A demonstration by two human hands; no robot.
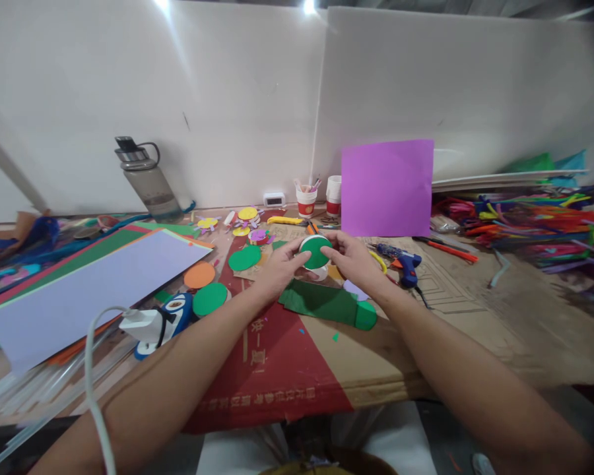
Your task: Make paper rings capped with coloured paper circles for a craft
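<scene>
Pinching a green disc (317, 254), left grip (286, 264) curled closed, right grip (350, 256) likewise

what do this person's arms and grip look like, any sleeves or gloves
The left grip and right grip are bare human hands, without gloves. The left forearm and right forearm show no sleeves, and no watch or bracelet is visible.

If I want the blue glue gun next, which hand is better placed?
Your right hand, I'd say. The blue glue gun lies on its outer side, nearer to it than to your left hand. Both hands hold the green disc, so the left would need to support it alone.
</scene>
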